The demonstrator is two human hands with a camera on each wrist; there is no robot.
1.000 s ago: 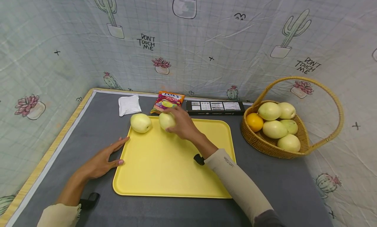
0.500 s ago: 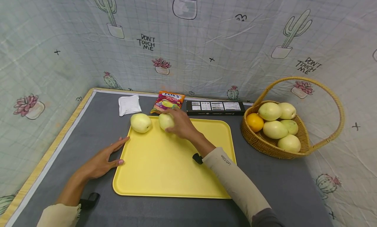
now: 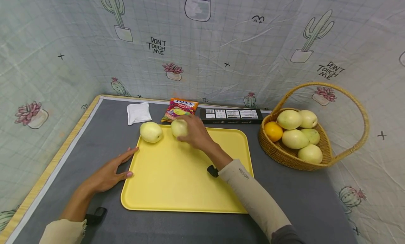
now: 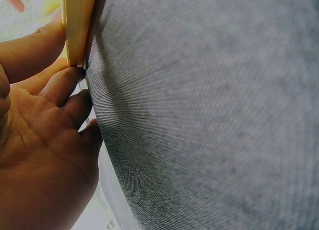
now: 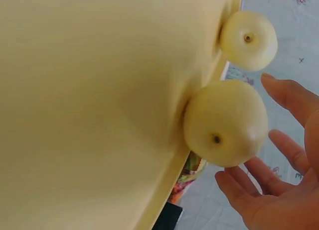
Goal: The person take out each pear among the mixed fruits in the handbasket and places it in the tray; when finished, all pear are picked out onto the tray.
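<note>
A yellow tray [image 3: 164,180] lies on the dark tabletop. My left hand [image 3: 109,174] rests at its left edge, thumb and extended fingers spread apart. In the left wrist view the thumb touches the tray wall [image 4: 76,33], and fingertips lie at its base. My right hand [image 3: 195,132] holds a pale yellow-green round fruit [image 3: 178,128] at the tray's far edge. The right wrist view shows this fruit [image 5: 224,123] with fingers curved around it, fingertips right at its skin. A second such fruit [image 3: 151,132] sits in the far left corner, a little apart.
At the right a wicker basket [image 3: 275,154] with a tall handle holds several pale fruits [image 3: 295,139] and an orange [image 3: 273,131]. Behind the tray lie a white packet [image 3: 139,113], a Fox's candy bag [image 3: 180,108] and a black box [image 3: 231,116]. A printed curtain hangs behind.
Almost nothing moves: my right hand and the fruit under it shift only very slightly. My left hand stays at the tray's edge.
</note>
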